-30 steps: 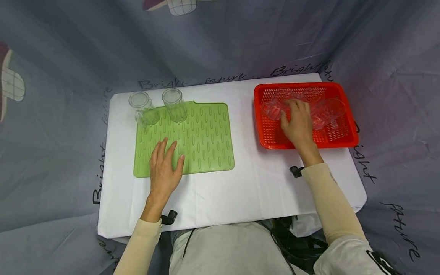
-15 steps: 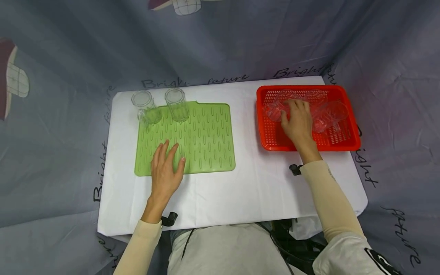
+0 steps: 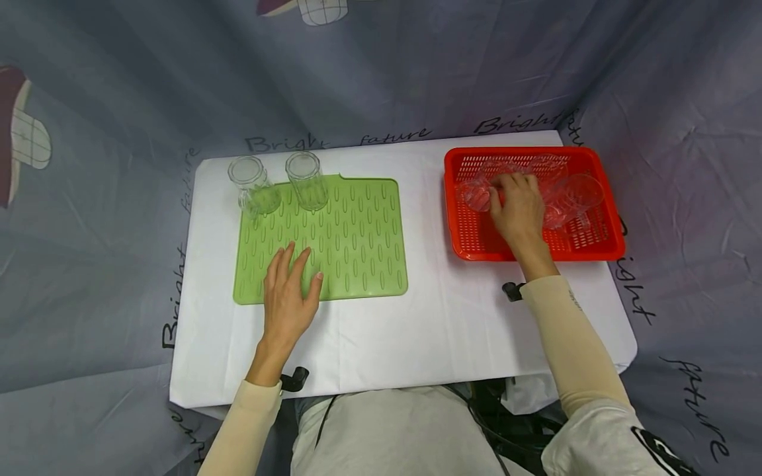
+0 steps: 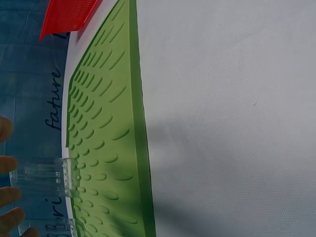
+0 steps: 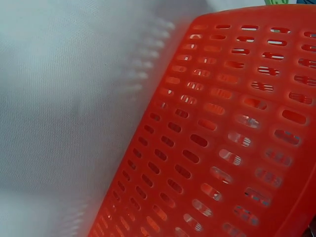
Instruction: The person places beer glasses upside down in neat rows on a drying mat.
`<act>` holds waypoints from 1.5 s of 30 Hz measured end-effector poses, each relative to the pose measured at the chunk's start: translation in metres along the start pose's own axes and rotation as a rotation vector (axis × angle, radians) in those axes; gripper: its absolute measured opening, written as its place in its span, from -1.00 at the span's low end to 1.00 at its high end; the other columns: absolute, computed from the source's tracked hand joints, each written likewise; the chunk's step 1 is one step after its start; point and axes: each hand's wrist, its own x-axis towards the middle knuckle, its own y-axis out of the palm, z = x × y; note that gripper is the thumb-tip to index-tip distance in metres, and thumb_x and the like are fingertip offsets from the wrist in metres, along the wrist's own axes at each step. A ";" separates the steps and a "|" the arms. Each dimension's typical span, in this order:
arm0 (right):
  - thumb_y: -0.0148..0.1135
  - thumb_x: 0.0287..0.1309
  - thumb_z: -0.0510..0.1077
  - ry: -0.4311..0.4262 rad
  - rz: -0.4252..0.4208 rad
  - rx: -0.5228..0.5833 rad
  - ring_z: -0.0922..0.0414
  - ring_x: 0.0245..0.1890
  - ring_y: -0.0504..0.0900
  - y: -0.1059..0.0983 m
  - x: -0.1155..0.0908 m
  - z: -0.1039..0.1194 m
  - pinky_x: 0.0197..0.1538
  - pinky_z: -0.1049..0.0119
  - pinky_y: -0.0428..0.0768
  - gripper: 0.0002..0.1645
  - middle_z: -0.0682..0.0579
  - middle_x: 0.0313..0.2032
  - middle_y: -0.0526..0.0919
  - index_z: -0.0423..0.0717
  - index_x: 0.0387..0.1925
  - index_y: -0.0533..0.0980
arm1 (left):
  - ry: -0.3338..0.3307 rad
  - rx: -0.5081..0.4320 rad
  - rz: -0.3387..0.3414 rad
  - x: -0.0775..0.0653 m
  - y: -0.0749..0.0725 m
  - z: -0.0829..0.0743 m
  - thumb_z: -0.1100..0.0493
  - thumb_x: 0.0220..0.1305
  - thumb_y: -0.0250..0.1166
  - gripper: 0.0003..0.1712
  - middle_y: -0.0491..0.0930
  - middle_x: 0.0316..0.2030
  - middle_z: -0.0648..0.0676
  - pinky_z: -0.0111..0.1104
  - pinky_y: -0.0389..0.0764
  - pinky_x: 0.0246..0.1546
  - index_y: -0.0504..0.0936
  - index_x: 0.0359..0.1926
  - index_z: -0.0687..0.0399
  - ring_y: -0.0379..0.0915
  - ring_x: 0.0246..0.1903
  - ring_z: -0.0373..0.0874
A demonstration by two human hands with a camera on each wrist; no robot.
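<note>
In the head view my right hand (image 3: pixel 519 208) reaches into a red plastic basket (image 3: pixel 485 248). Its bent fingers and thumb grip a clear drinking glass (image 3: pixel 476 196), partly hidden under the hand. More clear glasses lie to the right, one of them a large glass (image 3: pixel 582 192). My left hand (image 3: pixel 287 301) is spread loosely over the front edge of a green ribbed mat (image 3: pixel 357 244), holding nothing; some of its fingertips (image 4: pixel 9 196) show in the left wrist view. Two clear glasses, a left glass (image 3: pixel 249 173) and a right glass (image 3: pixel 306 175), stand at the mat's far left corner.
A white-covered table (image 3: pixel 411 344) carries the mat on the left and the basket on the right. Grey printed curtain (image 3: pixel 417 79) hangs close behind and along the sides. The slotted basket wall (image 5: pixel 222 98) fills much of the right wrist view.
The head view has shifted slightly. My right hand stays in the basket, with its thumb and fingers a little changed in position. The left hand has barely moved, and the standing glasses are where they were.
</note>
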 end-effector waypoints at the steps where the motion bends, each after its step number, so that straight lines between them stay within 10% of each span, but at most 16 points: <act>1: 0.15 0.60 -0.09 -0.002 0.000 -0.003 -0.26 0.21 0.50 0.000 -0.001 0.000 0.32 -0.18 0.52 -0.67 -0.29 0.12 0.72 -0.25 0.08 0.65 | -0.001 0.001 0.001 0.000 0.000 0.000 0.00 0.57 0.26 -0.38 0.23 0.65 0.26 0.32 0.17 0.57 0.49 0.53 0.08 0.03 0.67 0.30; 20: 0.13 0.61 -0.08 -0.001 0.002 -0.052 -0.23 0.14 0.54 -0.005 -0.014 0.005 0.35 -0.14 0.53 -0.66 -0.28 0.10 0.71 -0.25 0.11 0.63 | 0.002 0.001 0.011 -0.001 0.005 -0.002 0.00 0.55 0.29 -0.36 0.26 0.64 0.27 0.29 0.17 0.54 0.48 0.54 0.08 0.06 0.65 0.34; 45: 0.21 0.56 -0.06 -0.131 -0.198 0.031 -0.22 0.10 0.59 -0.042 -0.037 0.025 0.17 -0.14 0.63 -0.66 -0.25 0.03 0.74 -0.25 0.07 0.67 | 0.004 -0.017 0.036 0.000 0.011 -0.003 0.00 0.55 0.29 -0.33 0.25 0.64 0.29 0.32 0.16 0.53 0.44 0.57 0.04 0.05 0.65 0.35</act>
